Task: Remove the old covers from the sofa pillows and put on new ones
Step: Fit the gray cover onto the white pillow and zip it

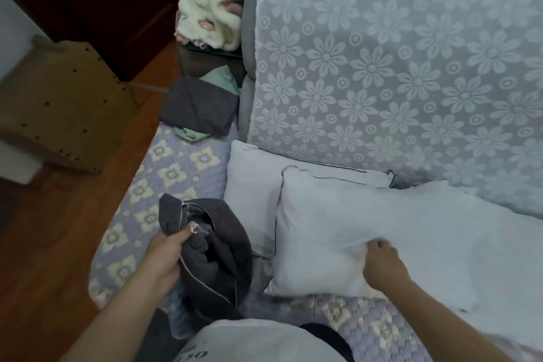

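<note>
Nearest to the camera is the person's pale shirt [258, 341] at 6 o'clock, and the two bare forearms go out from it. The left hand [164, 258] is at about 7 o'clock and its fingers [183, 233] are curled around a bunched dark grey cover [214, 247]. This cover has a light zipper line along its open edge, and the thumb pinches the fabric just beside the opening. It hangs crumpled over the front edge of the sofa seat [176, 173], which wears a quilted lilac cloth with a flower pattern.

The right hand [382, 266] is at about 5 o'clock. Its fingers are bent and they pinch the lower part of the front white pillow [352, 229], where the fabric wrinkles under them. This pillow is bare, pale and soft, with a thin dark piping on its edges. It leans toward the floral backrest cushion [396, 67], and its long axis runs roughly from 9 o'clock to 3 o'clock. A second white pillow [252, 185] stands behind it, partly hidden, toward 10 o'clock.

The relation that matters is this: the opening of the dark grey cover lies to the left of the front white pillow, near but apart from its left edge. The right hand is already on the pillow, so probably the pillow must go leftward to the opening.

At 11 o'clock some folded cloths [199, 106] lie on the sofa seat; whether they are covers cannot be told.
</note>
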Demonstrator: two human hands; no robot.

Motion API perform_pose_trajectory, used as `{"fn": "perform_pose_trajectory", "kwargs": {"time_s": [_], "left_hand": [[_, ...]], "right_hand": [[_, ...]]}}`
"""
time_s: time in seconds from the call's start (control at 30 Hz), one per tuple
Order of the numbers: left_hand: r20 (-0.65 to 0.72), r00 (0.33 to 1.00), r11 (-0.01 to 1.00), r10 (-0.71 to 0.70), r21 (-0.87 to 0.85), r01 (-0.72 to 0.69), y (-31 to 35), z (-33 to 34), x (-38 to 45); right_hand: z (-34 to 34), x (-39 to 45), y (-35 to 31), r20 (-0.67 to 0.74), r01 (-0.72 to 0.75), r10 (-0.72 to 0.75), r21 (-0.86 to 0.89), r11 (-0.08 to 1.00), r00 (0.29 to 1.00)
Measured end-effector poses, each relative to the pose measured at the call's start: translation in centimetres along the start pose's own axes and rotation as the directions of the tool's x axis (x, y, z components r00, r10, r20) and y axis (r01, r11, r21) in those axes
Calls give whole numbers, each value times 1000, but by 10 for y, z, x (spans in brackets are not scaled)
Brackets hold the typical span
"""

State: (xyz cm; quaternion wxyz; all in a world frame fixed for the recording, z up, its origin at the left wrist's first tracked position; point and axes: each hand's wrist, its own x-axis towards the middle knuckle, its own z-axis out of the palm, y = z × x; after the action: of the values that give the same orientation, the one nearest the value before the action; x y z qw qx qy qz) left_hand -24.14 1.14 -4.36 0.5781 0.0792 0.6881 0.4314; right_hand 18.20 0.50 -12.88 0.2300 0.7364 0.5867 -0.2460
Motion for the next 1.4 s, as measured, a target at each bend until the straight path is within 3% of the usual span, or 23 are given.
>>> {"fn": "perform_pose_trajectory", "kwargs": {"time_s": [0.03, 0.1, 0.17, 0.2, 0.23, 0.3, 0.37, 0.43, 0.5, 0.6, 0.67, 0.77, 0.87, 0.97, 1.03, 1.13, 1.3, 1.4], "left_hand": [[-9, 1000, 1000, 6, 14, -6, -1, -1, 0], [-44, 999, 1000, 5, 28, -4, -5, -2, 0], [-87, 996, 1000, 9, 27, -7, -11, -1, 0], [-108, 994, 1000, 14, 25, -12, -15, 0, -2], [-111, 994, 999, 24, 26, -22, -16, 5, -4], [-124, 992, 999, 34, 16, -32, -22, 8, -8], [-134, 990, 999, 32, 9, -31, -28, 9, -11], [-149, 988, 1000, 27, -9, -29, -34, 10, -11], [-164, 986, 999, 32, -22, -36, -37, 10, -13], [-167, 985, 999, 41, 9, -40, -42, 12, -15], [-168, 985, 999, 40, 16, -38, -42, 13, -12], [-144, 988, 999, 47, 20, -45, -36, 24, -12], [-114, 991, 997, 76, 41, -71, -29, 35, -6], [-40, 996, 993, 84, 84, -81, -25, 51, -4], [6, 995, 991, 97, 93, -97, -25, 63, -9], [123, 980, 973, 155, 151, -173, -27, 75, -28], [283, 924, 904, 256, 269, -332, -33, 76, -56], [288, 927, 927, 239, 218, -306, -36, 84, -65]], "right_hand": [[-10, 8, -12, 0, -34, 34, 78, 996, 999], [-36, 28, -35, -246, 16, 20, 143, 990, 969], [-66, 51, -62, -539, 220, -109, 146, 965, 835], [-79, 62, -79, -607, 351, -200, 141, 926, 769], [-94, 72, -93, -576, 448, -295, 142, 883, 762], [-102, 95, -129, -252, 506, -478, 58, 860, 841], [-83, 109, -146, 54, 488, -485, -143, 861, 873], [-56, 112, -151, 163, 445, -418, -198, 874, 894], [-34, 103, -155, 156, 462, -437, -209, 862, 886], [-14, 71, -149, 8, 605, -623, -250, 756, 782], [-13, 48, -130, -120, 661, -672, -121, 740, 731], [-57, 28, -88, -240, 684, -642, 186, 705, 728], [-143, 13, -47, -199, 652, -621, 233, 721, 758], [-236, -11, -30, -44, 601, -609, 228, 766, 792], [-252, -16, -48, 51, 586, -617, 263, 767, 785], [-200, -25, -100, 166, 604, -675, 332, 725, 719], [-109, -44, -144, 51, 478, -587, 527, 703, 808], [-102, -53, -144, 43, 512, -576, 407, 757, 816]]}}
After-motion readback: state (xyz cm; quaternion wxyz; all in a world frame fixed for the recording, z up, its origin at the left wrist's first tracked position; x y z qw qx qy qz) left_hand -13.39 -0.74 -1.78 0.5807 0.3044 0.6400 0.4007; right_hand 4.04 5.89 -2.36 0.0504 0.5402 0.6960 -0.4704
